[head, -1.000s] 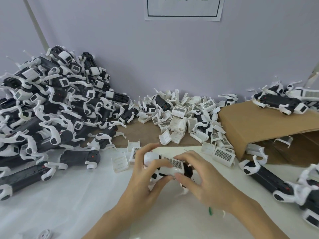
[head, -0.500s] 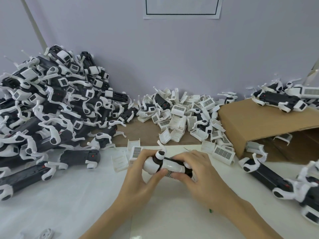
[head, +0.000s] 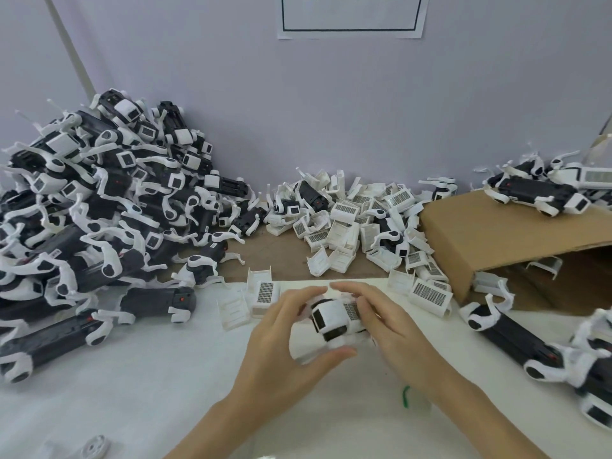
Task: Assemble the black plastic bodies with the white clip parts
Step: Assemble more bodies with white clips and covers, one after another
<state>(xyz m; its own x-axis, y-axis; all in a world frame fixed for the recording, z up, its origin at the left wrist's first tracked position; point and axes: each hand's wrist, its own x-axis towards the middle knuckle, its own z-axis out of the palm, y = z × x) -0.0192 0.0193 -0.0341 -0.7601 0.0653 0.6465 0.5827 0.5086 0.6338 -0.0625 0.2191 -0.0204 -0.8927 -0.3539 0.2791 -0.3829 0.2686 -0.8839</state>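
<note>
My left hand [head: 281, 336] and my right hand [head: 390, 326] both grip one black body with a white clip part [head: 331, 318] just above the white table [head: 132, 409]. The piece's white end with a dark window faces me. My right fingers cover its gridded top. A big pile of black bodies with white arms [head: 99, 207] fills the left side. Loose white clip parts [head: 351, 223] lie heaped at the back centre.
A brown cardboard box [head: 490, 233] lies on its side at the right, with an assembled piece [head: 536, 193] on top. More black-and-white pieces [head: 516, 336] lie at the right front. A small green bit [head: 405, 395] sits by my right wrist.
The piece has been turned in my hands: earlier it lay lengthwise with its gridded side up, now its white end faces me. Both hands kept hold of it.
</note>
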